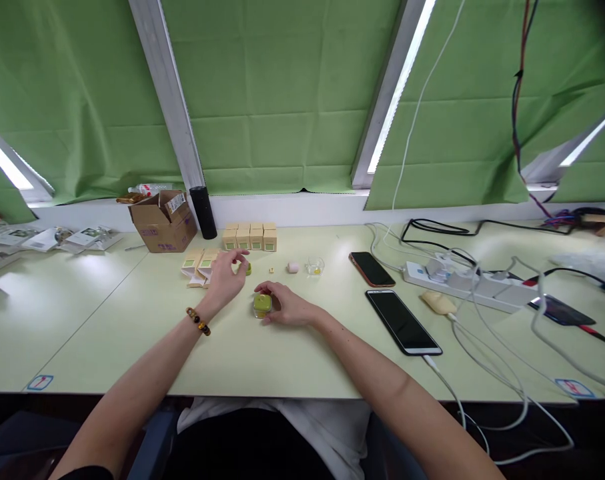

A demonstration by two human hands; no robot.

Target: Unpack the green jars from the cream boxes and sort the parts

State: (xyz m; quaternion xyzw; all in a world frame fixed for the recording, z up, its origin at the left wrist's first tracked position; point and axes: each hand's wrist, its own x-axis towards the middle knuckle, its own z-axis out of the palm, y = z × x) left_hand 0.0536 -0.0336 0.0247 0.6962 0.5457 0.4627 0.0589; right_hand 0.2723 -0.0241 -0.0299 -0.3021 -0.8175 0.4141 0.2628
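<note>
My right hand [289, 307] is closed around the side of a small clear jar with a green lid [263, 303], which stands on the table. My left hand [227, 277] hovers further back, its thumb and fingers curved and apart. Right beside its fingertips sits a small green piece [249, 269], partly hidden by the hand. Further right lie a tiny yellow piece [271, 270], a pale pink rounded piece [293, 267] and a clear open cup with something yellow inside [315, 267]. Cream boxes [193, 262] stand just left of my left hand, partly covered by it.
Several small cream boxes [249, 238] line up at the back, near a black cylinder [203, 212] and an open cardboard box [165, 223]. Two phones [403, 322] and a white power strip [469, 287] with tangled cables occupy the right. Clear-wrapped packets [85, 238] lie far left.
</note>
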